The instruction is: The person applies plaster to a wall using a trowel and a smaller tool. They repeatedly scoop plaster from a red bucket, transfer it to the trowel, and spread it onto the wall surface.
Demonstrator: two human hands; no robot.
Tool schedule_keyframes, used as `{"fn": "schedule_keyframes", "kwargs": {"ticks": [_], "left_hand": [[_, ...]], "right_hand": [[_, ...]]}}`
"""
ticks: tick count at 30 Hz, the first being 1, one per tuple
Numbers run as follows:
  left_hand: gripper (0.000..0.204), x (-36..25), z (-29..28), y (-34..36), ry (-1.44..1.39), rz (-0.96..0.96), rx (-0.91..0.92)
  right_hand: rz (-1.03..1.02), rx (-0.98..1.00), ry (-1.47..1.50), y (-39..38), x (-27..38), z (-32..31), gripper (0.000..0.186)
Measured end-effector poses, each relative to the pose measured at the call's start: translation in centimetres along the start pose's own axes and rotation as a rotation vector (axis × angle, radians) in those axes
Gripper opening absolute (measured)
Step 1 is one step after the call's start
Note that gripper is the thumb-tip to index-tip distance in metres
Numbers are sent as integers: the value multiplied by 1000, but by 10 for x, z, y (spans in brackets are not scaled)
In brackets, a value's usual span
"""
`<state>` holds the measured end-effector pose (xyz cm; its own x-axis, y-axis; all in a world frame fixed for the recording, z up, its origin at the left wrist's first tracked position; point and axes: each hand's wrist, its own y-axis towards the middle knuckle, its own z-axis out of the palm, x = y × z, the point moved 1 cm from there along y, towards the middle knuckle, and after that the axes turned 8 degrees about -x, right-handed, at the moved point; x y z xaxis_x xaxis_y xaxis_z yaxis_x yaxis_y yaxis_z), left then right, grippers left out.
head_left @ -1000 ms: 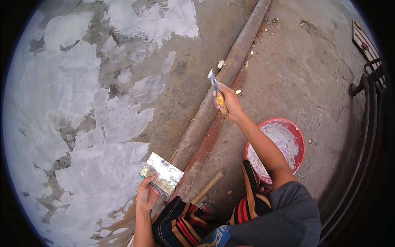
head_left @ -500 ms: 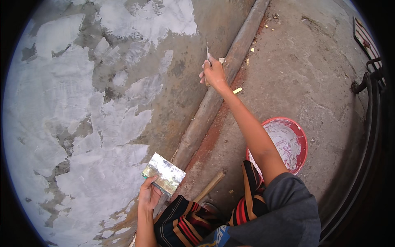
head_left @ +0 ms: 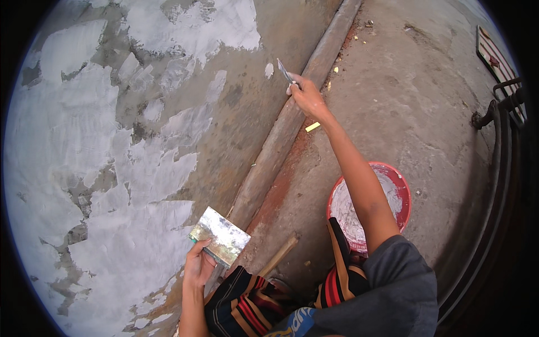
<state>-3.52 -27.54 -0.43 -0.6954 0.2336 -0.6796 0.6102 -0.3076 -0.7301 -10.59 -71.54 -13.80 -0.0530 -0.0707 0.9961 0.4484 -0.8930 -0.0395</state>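
In my right hand (head_left: 306,98), a putty knife (head_left: 283,70) is gripped near the grey wall (head_left: 236,101), beside a small white dab (head_left: 269,70). Its blade is seen nearly edge-on and its handle is mostly hidden by my fingers. Down at the lower middle, my left hand (head_left: 199,258) grips a flat, shiny metal plate (head_left: 219,236) by its near side, thumb on top. A red bucket (head_left: 402,208) with white paste (head_left: 353,210) inside stands on the right, partly behind my right forearm.
A pipe-like beam (head_left: 269,157) runs along the wall's foot. A wooden stick (head_left: 279,255) lies near my legs, and a small yellow piece (head_left: 312,127) on the concrete ground (head_left: 404,112). Curved dark metal railing (head_left: 501,168) and a striped board (head_left: 491,62) border the right side.
My right hand has moved up with the putty knife and turned it more edge-on. A small white dab now shows on the wall. My left hand holds the plate nearly where it was.
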Motion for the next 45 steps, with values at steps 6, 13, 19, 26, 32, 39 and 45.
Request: {"fn": "schedule_keyframes", "kwargs": {"ticks": [6,13,19,26,32,39,45], "left_hand": [[41,-2,0,-9,15,0,-56],[40,-2,2,-10,-8,-2,-36],[41,0,5,-7,12,-20,-1],[40,0,-7,-10,16,7,-71],[38,-2,-8,-14,6,17,-44],[35,0,-10,-12,4,24,-56],[42,-1,-14,-7,17,-15,-30]], "right_hand": [[-207,-115,-439,8,-4,8,49],[-208,30,-453,-28,2,21,47],[-180,-99,-402,-21,-7,9,46],[-177,-59,-473,-15,6,23,48],[-221,-172,-293,-14,-11,37,48],[-244,-12,-271,-41,-3,68,49],[-46,14,-158,-1,5,7,45]]}}
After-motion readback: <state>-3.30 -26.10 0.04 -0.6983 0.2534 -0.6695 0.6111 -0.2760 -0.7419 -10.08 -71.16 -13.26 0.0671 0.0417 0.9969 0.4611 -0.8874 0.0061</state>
